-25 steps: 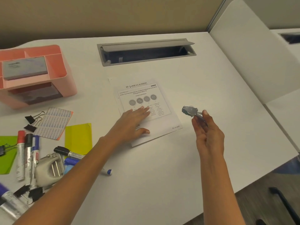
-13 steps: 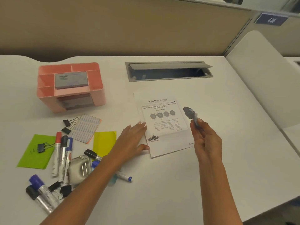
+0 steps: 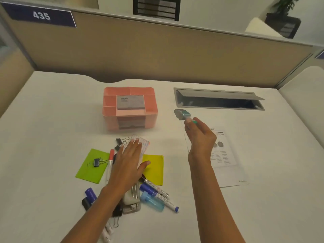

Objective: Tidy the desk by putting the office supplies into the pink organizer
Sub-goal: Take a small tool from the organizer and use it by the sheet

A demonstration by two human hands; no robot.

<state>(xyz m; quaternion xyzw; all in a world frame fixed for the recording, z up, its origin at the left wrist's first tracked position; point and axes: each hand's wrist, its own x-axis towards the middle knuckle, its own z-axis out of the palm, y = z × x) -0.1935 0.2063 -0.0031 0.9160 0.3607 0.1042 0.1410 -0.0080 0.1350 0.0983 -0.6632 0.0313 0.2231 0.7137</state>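
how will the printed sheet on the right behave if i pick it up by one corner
The printed sheet looks thin and lies flat, so it will probably droop. It seems very light and may slide on the smooth desk.

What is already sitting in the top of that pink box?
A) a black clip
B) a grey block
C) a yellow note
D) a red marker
B: a grey rectangular block lies in the large top compartment of the pink organizer.
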